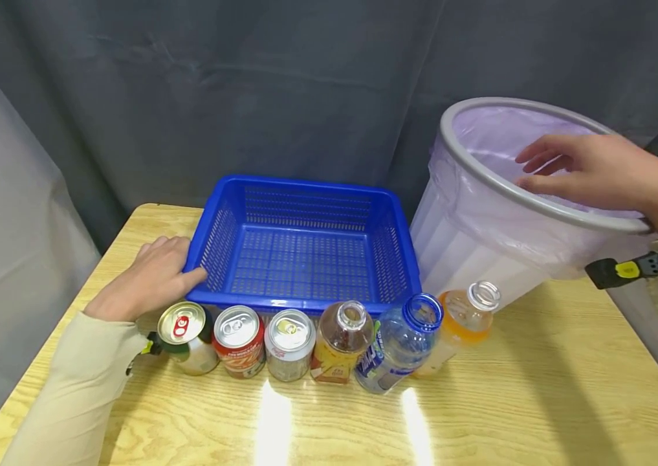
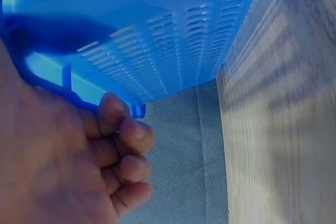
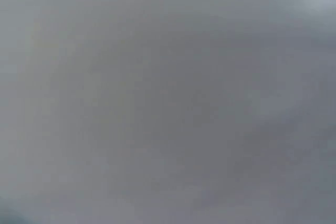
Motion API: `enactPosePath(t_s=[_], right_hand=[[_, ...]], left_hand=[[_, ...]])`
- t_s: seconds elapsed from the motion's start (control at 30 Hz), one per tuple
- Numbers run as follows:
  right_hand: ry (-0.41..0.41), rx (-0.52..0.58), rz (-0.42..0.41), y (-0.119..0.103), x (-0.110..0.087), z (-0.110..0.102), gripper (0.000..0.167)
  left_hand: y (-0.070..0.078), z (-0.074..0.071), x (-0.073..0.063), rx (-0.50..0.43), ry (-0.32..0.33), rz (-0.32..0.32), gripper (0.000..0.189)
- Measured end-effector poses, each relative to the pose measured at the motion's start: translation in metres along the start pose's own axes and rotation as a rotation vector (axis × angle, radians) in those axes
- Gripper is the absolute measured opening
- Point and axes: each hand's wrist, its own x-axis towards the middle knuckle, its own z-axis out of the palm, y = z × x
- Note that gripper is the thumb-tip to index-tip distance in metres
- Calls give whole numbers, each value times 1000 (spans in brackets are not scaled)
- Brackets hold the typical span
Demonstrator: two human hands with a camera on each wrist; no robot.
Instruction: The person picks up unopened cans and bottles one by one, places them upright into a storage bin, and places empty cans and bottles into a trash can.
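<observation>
My left hand [image 1: 151,275] holds the left rim of a blue plastic basket [image 1: 305,304], thumb over the edge. The left wrist view shows its fingers [image 2: 137,136] curled by the basket's rim, outside the slotted wall. Over the mouth of a white trash bin [image 1: 468,252] hangs my right hand [image 1: 591,168], its fingers loosely bent with nothing in them. Purple-tinted film lines the bin, and a grey ring [image 1: 451,126] circles its top. Only a grey blur fills the right wrist view.
Along the basket's front stand a gold-topped can [image 1: 183,323], a red can [image 1: 238,340], a silver can [image 1: 290,343], a yellow-labelled bottle [image 1: 340,343], a blue bottle [image 1: 395,343] and an orange-banded bottle [image 1: 462,317]. Behind the wooden table [image 1: 189,427] hangs a dark curtain [image 1: 305,84].
</observation>
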Motion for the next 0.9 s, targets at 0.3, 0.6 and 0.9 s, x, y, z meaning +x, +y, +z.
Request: enactPosePath(t_s=[0.3,0.6,0.9], right_hand=[[195,-5,85,-10,-8,-14,43],[183,-4,102,-32,-17,-26,40],[289,-21,32,-54,-32,-24,37]], left_hand=[[-4,3,5,-10,-4,4,31],[-9,3,10,-3,-8,0,36],[-11,5,12,20,9,-4,49]])
